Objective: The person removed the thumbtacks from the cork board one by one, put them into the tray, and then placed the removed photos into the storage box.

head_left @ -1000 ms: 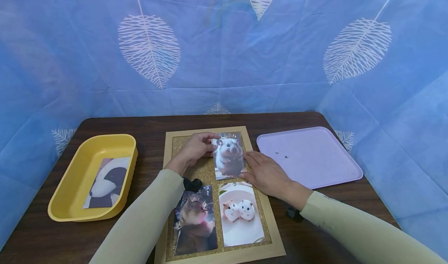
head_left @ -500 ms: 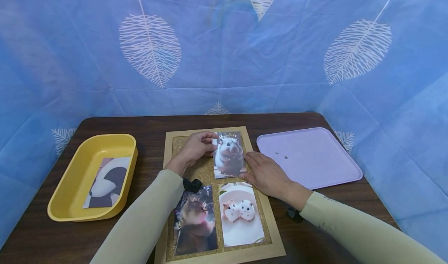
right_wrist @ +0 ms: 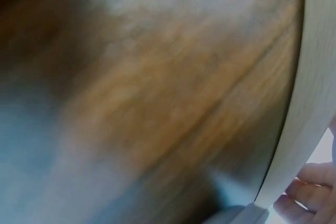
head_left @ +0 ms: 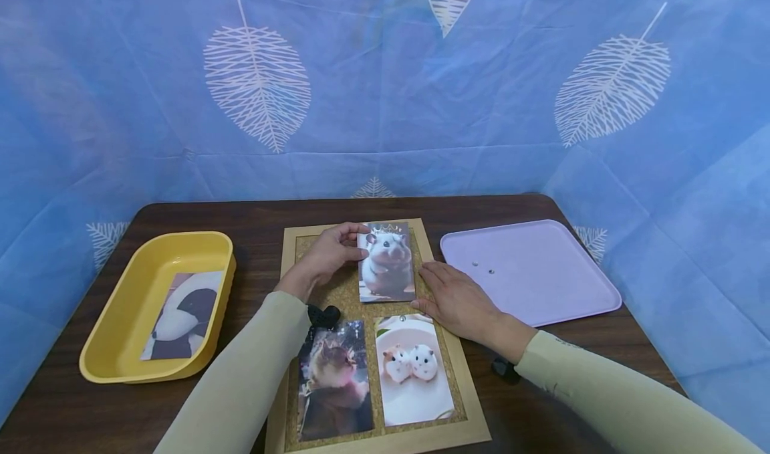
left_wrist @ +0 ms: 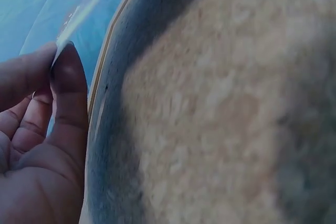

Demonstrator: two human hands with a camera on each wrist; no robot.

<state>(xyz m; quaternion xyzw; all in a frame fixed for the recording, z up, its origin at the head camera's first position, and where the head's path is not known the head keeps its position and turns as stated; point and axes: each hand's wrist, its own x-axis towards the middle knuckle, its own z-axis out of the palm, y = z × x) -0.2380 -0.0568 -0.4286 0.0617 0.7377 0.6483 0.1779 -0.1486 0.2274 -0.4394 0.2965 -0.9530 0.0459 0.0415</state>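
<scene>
My left hand (head_left: 325, 257) pinches the left edge of a photo print of a crowned hamster (head_left: 386, 263) between thumb and fingertips, over the upper right of a wood-framed cork board (head_left: 349, 300). In the left wrist view the thumb and finger meet on the print's thin edge (left_wrist: 63, 45). My right hand (head_left: 460, 299) rests on the board's right frame with fingers fairly straight, a little apart from the print. Below lie a photo of two white hamsters (head_left: 415, 374), with a small pin at its top, and a darker pinkish animal photo (head_left: 335, 380).
A yellow tub (head_left: 96, 347) on the left holds one more photo (head_left: 183, 317), partly on its wall. On the right lies a lilac tray (head_left: 553, 273) with two tiny metallic pieces (head_left: 491, 271). Dark wooden table (head_left: 252, 240) beneath; blue leaf-patterned cloth (head_left: 385, 106) hangs behind.
My left hand has shifted the crowned hamster photo slightly left and up, so a gap now shows between it and my right fingers. The right hand has stayed put.
</scene>
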